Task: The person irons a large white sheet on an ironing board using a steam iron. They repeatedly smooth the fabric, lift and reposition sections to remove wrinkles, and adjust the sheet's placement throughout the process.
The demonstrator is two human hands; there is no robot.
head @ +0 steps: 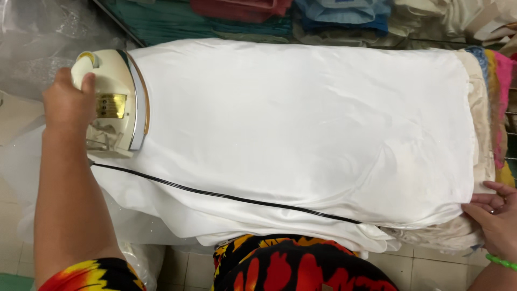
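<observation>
Ironing seems midway: left hand point(69, 102) fingers clenched around the cream iron point(113, 102) at the cloth's end; white cloth point(301, 134) mostly smooth, faint creases remaining; right hand point(493, 218) fingers pinching its far edge.

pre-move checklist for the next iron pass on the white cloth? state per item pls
1. Left hand grips the cream-coloured electric iron: ok.
2. Iron sits at the left end of the smooth white fabric sheet, soleplate facing the cloth: ok.
3. Thin black power cord lies across the near part of the fabric, inside the ironing area: not ok.
4. Right hand holds the fabric's right edge, far from the iron: ok.
5. Fabric lies mostly flat, with light creases near the right end: ok.
6. Iron powered or hot: cannot tell.
</observation>
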